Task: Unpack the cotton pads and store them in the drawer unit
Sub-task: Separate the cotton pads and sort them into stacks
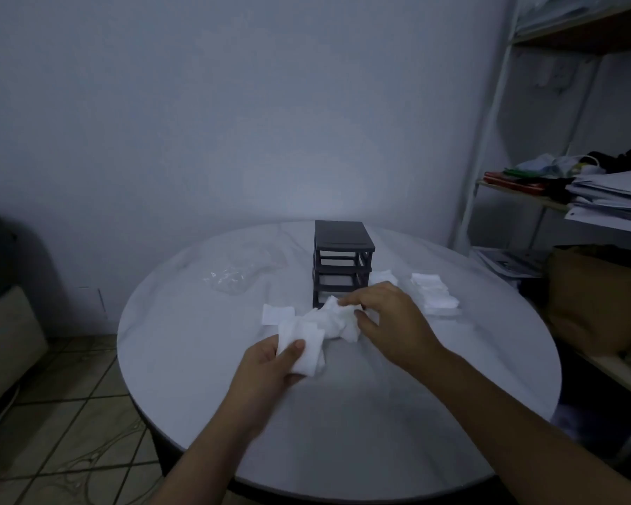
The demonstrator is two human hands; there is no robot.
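Nearest, the left hand (pixel 270 362) pinches a wad of cotton pads (pixel 301 340), the right hand (pixel 387 315) grips more at six o'clock of the drawer unit (pixel 343 256); with the wrapper (pixel 230 282) lying emptied at ten o'clock, storing seemingly remains.

Round white table (pixel 343 413) in front of me, plain pale wall (pixel 234 103) behind it. On my right, white metal shelf rack (pixel 489 140): messy stack of white papers (pixel 612 198), flat red folder (pixel 507 178), dark clothes pile (pixel 620 158). Lumpy brown bag (pixel 591 304) lower down. On my left, beige tiled floor (pixel 70 413), thin cords (pixel 88 464) trailing over it, beige cushion (pixel 4 340) at the edge.
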